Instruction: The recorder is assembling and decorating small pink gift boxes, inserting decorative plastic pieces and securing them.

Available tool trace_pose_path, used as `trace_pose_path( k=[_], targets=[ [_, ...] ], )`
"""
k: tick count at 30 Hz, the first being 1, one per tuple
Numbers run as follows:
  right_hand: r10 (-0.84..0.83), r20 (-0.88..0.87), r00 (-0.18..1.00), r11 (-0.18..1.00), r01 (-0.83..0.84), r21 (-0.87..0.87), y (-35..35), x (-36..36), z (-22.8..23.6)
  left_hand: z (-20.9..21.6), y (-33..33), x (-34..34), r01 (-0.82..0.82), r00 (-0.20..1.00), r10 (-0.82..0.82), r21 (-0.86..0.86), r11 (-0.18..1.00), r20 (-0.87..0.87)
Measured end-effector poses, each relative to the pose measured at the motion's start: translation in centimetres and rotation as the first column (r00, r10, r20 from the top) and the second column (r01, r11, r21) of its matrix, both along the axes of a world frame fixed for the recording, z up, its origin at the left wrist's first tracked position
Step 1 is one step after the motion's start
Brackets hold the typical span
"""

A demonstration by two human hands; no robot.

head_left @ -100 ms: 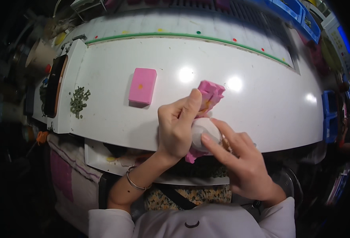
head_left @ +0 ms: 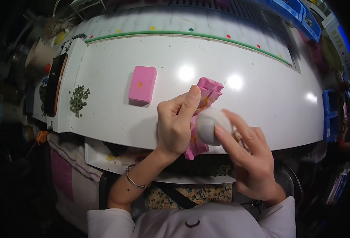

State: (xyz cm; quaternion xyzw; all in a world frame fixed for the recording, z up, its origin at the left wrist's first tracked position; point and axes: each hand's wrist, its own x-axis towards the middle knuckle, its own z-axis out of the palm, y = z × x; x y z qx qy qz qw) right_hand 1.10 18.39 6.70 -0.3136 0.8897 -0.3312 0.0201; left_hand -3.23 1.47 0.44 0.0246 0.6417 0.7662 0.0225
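Note:
My left hand (head_left: 175, 126) is closed round a pink mould piece (head_left: 209, 90), with the thumb lying along its edge. The piece has a jagged, stepped outline and yellowish marks on its inner face. Just right of it, my right hand (head_left: 251, 156) grips a white, rounded, pouch-like thing (head_left: 209, 126) with a tan, crumpled part at its lower right. Its left side overlaps the mould piece in view; whether they touch I cannot tell. On the white table lies a pink rectangular block (head_left: 142, 85) with a yellow-orange spot, left of my hands.
Green bits (head_left: 79, 100) lie in a small heap at the table's left. Beyond them a phone-like dark slab (head_left: 56, 85) leans on the raised side. A green strip (head_left: 167, 33) edges the far side; blue bins (head_left: 330, 115) stand at the right. An open drawer (head_left: 91, 154) sits below the front edge.
My right hand has moved a little to the right with the white pouch-like thing, uncovering more of the mould piece. The left hand keeps its hold nearly unmoved.

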Motion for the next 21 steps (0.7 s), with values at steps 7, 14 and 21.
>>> trace_pose_path(
  k=[7, 14, 21],
  targets=[
    [0.05, 0.001, 0.999, 0.993, -0.05, 0.109, -0.4, -0.3, 0.5, 0.2, 0.3, 0.0, 0.034, 0.995, -0.037, 0.033, 0.999, 0.095],
    [-0.178, -0.251, 0.951, 0.983, 0.185, 0.004, -0.8, -0.2, -1.6, 0.9, 0.6, 1.1, -0.024, 0.976, -0.037, 0.273, 0.962, 0.216],
    [-0.125, -0.438, 0.89, 0.944, -0.029, -0.327, -1.0, 0.0, -2.7, 0.5, 0.5, 2.1, 0.195, 0.98, -0.184, 0.171, 0.966, -0.08]
  ],
)
